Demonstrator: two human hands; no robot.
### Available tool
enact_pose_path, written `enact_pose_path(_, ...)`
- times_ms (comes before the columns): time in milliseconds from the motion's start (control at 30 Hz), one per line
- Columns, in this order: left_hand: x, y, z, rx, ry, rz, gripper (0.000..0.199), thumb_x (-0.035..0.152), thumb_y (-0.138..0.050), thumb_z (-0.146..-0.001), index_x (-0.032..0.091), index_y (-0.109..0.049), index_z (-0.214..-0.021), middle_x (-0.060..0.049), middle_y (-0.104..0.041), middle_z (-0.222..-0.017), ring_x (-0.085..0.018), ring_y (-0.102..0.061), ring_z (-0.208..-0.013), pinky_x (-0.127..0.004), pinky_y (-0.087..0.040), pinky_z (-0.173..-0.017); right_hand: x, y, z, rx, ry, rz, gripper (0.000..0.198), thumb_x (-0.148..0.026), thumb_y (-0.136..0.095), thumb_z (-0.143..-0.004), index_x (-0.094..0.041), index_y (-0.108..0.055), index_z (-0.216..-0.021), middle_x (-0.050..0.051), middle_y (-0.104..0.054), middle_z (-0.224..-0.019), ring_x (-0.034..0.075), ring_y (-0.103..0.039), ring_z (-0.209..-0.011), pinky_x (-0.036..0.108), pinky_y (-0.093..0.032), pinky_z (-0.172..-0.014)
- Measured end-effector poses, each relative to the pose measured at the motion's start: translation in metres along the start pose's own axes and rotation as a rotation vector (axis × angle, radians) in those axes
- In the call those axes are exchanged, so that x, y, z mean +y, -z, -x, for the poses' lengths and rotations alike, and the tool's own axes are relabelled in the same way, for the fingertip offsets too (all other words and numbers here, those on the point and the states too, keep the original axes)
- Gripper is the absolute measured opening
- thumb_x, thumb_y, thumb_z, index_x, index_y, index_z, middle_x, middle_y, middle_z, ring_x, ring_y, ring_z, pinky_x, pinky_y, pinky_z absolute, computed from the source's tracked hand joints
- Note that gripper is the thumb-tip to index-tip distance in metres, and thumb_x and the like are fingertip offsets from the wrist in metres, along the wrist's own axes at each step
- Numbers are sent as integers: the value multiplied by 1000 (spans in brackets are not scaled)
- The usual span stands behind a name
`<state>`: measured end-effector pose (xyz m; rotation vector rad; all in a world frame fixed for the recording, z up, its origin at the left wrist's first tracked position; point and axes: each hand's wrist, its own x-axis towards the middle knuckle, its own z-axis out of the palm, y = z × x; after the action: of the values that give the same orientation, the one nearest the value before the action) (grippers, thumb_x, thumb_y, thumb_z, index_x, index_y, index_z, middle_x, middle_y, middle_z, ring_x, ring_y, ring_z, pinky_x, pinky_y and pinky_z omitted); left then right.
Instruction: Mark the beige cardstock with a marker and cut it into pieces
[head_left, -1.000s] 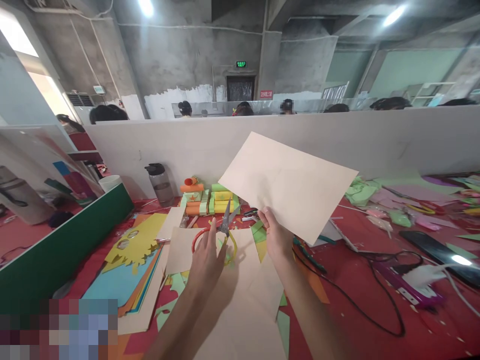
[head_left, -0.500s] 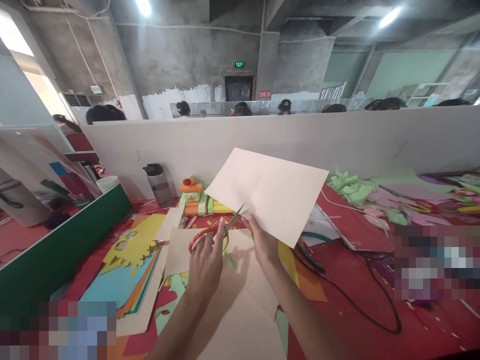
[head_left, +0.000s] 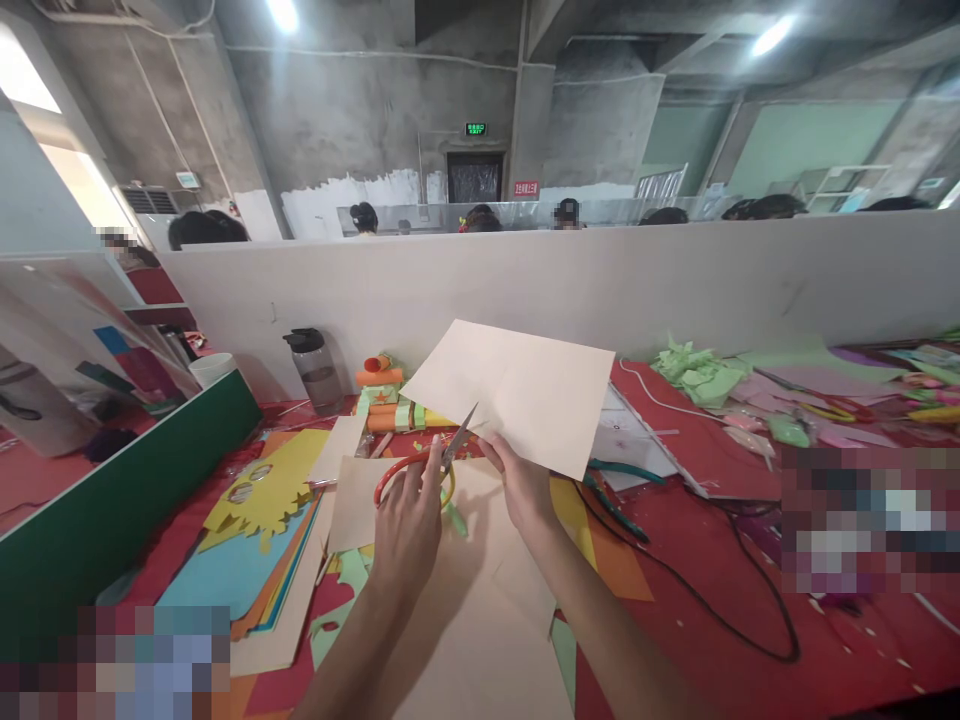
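My left hand is closed around the handles of a pair of scissors, one loop red and the other yellow. Their pointed blades aim up and to the right, at the lower edge of a cream sheet of paper. That sheet is pinched at its near edge by my right hand and held tilted above the table. The thumb side of the right hand shows, while some of its fingers are hidden behind the paper. Below both hands lie more cream sheets and a small green scrap.
Coloured paper and a yellow cut-out lie to the left, beside a green divider. A water bottle and orange paper rolls stand behind. At right are teal-handled pliers, a black cord and crumpled green paper.
The cream sheet has dropped and tilted flatter, shifting a little left along with my right hand. The scissors stay in my left hand, blades still near the paper's lower edge.
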<state>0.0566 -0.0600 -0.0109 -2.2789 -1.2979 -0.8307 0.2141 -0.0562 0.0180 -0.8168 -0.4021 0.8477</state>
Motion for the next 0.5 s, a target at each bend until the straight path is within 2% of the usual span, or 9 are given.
enact_pose_path(100,1,-1,0,-30,5,5,83,3,-52,-88,20,-12,-159,-9,-66,-113,-22,-66,-100,-30,-54,-79,6,2,0,-44,-42,-19,67,-21,-88,-57,-20,-65,-121,7,-69,-123,24,-69,-104,37,-64,-88)
enact_pose_path(300,10,5,4,-110,6,10,81,9,-53,-90,19,-11,-159,-11,-66,-113,-22,-67,-94,-28,-54,-71,11,5,-3,-31,-92,-17,43,-21,-87,-57,-16,-71,-96,5,-74,-104,21,-71,-93,37,-63,-88)
enact_pose_path(500,25,26,5,-194,-90,-98,95,-8,-51,-72,16,-19,-158,-14,-66,-112,-24,-66,-97,-32,-55,-80,8,12,-12,-135,-212,-7,21,-21,-85,-58,-13,-68,-69,5,-74,-76,20,-73,-80,34,-61,-92)
